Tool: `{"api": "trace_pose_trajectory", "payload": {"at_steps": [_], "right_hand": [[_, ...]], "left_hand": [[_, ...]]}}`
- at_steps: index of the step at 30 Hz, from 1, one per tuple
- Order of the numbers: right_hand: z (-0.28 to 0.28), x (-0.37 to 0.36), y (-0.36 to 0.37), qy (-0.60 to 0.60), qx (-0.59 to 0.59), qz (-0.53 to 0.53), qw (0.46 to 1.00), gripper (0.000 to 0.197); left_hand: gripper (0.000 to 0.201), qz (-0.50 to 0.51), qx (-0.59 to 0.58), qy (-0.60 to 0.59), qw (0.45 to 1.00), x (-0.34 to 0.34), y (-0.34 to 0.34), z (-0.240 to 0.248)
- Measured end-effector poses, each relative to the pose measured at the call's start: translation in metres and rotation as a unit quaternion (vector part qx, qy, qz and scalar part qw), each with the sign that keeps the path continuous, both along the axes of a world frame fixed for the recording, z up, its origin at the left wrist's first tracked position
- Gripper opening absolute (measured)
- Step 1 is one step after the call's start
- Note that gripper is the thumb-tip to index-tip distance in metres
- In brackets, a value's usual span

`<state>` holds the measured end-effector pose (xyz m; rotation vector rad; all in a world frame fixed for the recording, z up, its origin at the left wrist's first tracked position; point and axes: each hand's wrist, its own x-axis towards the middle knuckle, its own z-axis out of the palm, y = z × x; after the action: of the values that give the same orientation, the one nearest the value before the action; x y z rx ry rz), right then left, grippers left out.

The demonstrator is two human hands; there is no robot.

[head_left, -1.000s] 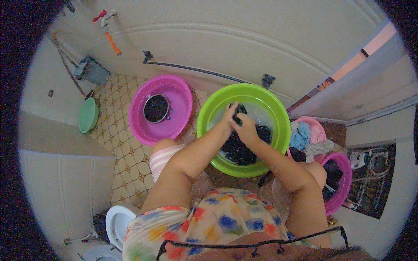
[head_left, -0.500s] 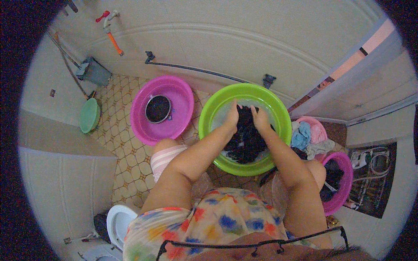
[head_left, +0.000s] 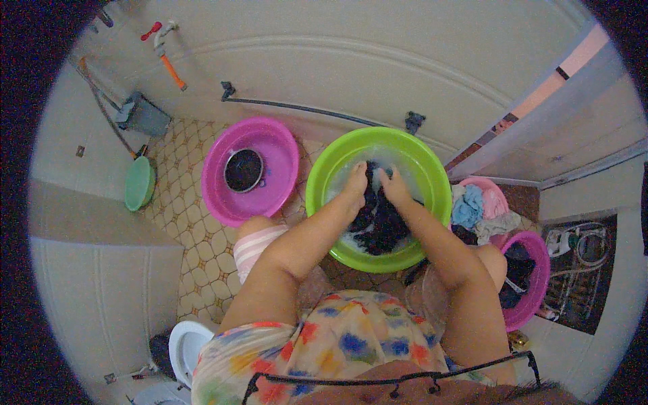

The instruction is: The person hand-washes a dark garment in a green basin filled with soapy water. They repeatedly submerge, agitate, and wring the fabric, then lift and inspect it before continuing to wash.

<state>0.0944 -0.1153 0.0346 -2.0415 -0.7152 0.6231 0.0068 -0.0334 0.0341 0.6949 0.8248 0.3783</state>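
Observation:
A wide lime-green basin (head_left: 319,226) stands in front of me with foamy water in it. Bunched black cloth (head_left: 381,229), probably a garment, lies wet inside, its lower part spread toward me. My left hand (head_left: 356,181) grips the cloth at its far left side, fingers bent around it. My right hand (head_left: 394,185) is closed on the same cloth a little to the right. Between the two hands a pale, foamy patch shows. Some of the fingertips are hidden by the cloth and suds.
Left of the green basin is a magenta basin (head_left: 216,202) with a round, dark, pale-rimmed container (head_left: 244,170). On the right, coloured clothes (head_left: 469,206) fill a pink tub, and another magenta tub (head_left: 540,270) holds dark clothes. A wall tap (head_left: 160,44) and a toilet (head_left: 185,344) are at left.
My hands have shifted slightly, and the cloth between them has sunk lower, with more foamy water showing around it. The basins stay in place; the view has tilted a little.

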Motion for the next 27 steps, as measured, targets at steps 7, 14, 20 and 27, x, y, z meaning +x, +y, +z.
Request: {"api": "trace_pose_trajectory", "payload": {"at_steps": [7, 14, 20, 27], "right_hand": [[0.043, -0.048, -0.008, -0.087, 0.109, 0.104, 0.985, 0.034], [0.076, -0.047, -0.012, -0.172, 0.018, 0.166, 0.971, 0.024], [0.048, -0.003, 0.005, -0.107, -0.126, 0.109, 0.98, 0.047], [0.027, 0.014, -0.001, -0.088, -0.124, -0.003, 0.988, 0.046]], "left_hand": [[0.044, -0.085, 0.069, -0.182, 0.977, 0.009, 0.018, -0.048], [0.045, -0.036, 0.06, -0.155, 0.985, 0.006, 0.001, -0.05], [0.048, -0.056, -0.068, -0.036, 0.995, 0.007, -0.003, 0.01], [0.026, 0.027, 0.091, 0.029, 0.995, 0.008, 0.024, -0.055]]}}
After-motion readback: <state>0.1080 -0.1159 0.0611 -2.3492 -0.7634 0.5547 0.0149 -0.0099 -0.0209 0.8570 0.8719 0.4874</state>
